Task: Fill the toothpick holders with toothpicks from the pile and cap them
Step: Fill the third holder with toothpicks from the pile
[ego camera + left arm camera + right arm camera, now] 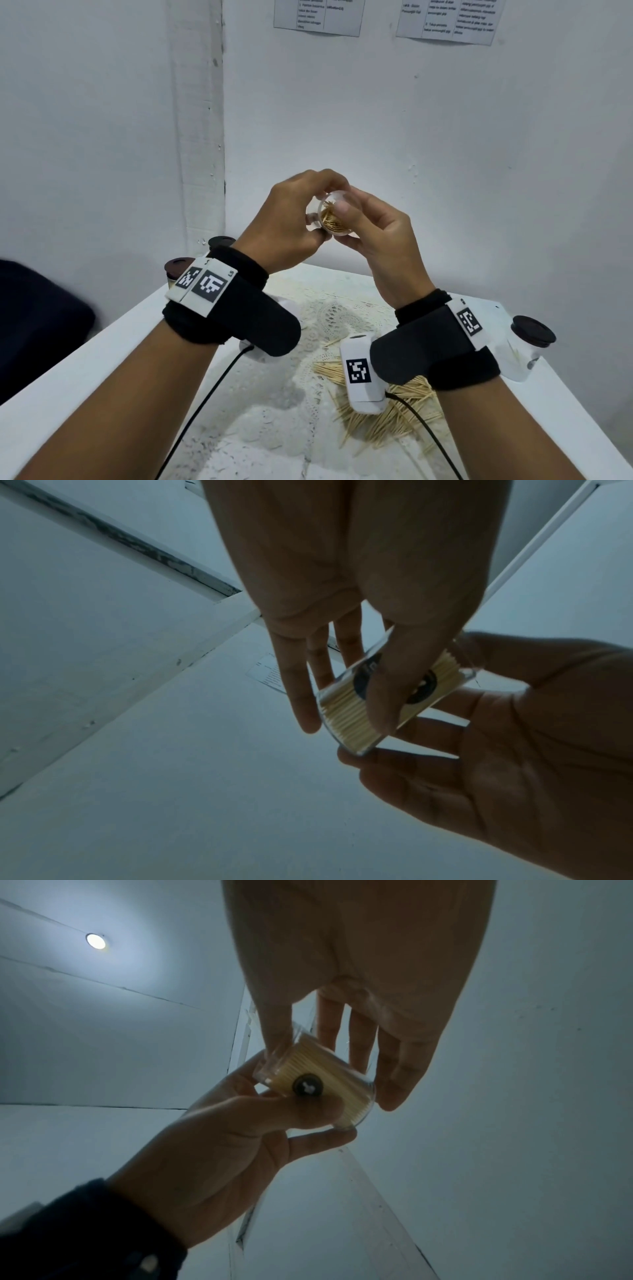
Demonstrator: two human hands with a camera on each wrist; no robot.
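Head view: we see both hands raised above the table [102, 349], holding one clear toothpick holder [330, 216] between them. Left hand [284, 222] has fingers curled round its far side; right hand [380, 236] pinches the near side, thumb over the rim. Holder is uncapped, open mouth tilted toward the camera, toothpicks inside. Loose toothpick pile [387, 411] lies on the lace cloth [329, 318] below the right wrist. A dark-capped holder [529, 342] lies on its side at the table's right edge; two more dark caps [180, 267] show behind the left wrist.

Left wrist view: holder [346, 718] packed with toothpicks, left thumb [387, 696] across its wall, other fingers behind; right hand [496, 750] cups it from below.

Right wrist view: holder [329, 1077] clamped by right thumb and fingers; left hand [222, 1145] grips its lower side. Round dark sticker [307, 1087] on the wall.
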